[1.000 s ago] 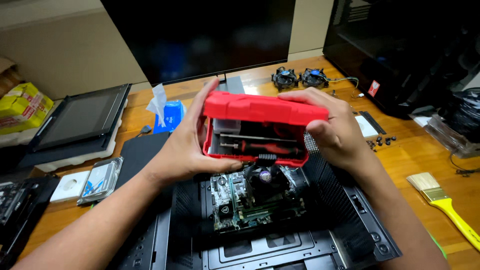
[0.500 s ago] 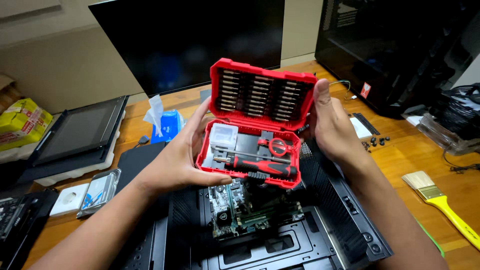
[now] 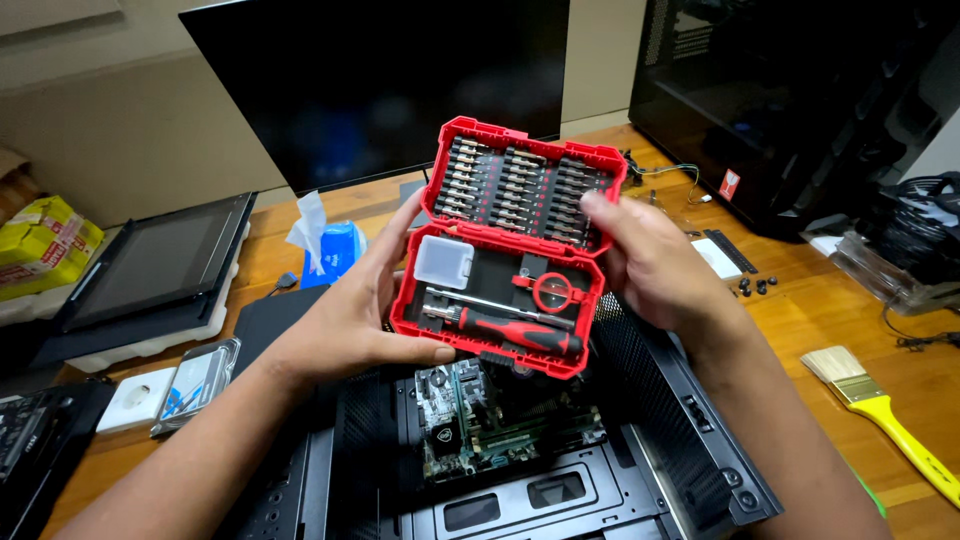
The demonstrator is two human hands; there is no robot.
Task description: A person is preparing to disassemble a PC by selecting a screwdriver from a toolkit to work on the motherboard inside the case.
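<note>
I hold a red tool case (image 3: 497, 300) open above a black computer case (image 3: 650, 440) that lies flat on the wooden desk. My left hand (image 3: 345, 320) grips the case's lower half from the left, thumb along its front edge. My right hand (image 3: 650, 265) steadies the raised lid (image 3: 520, 180) from the right, thumb on the rows of metal bits. The lower tray holds a red-and-black screwdriver handle (image 3: 510, 328), a thin metal shaft, a small clear box (image 3: 443, 262) and a red-rimmed magnifier (image 3: 552, 292).
A green circuit board (image 3: 480, 415) shows inside the computer case. A dark monitor (image 3: 380, 80) stands behind, a black tower (image 3: 790, 100) at the right. A yellow-handled brush (image 3: 885, 415), loose screws (image 3: 755, 285), a blue tissue pack (image 3: 330, 248), a dark side panel (image 3: 150, 265) and a white socket (image 3: 135, 400) lie around.
The case went from nearly closed to fully open; the lid swung up and back. My right hand shifted from the lid's top to its right edge.
</note>
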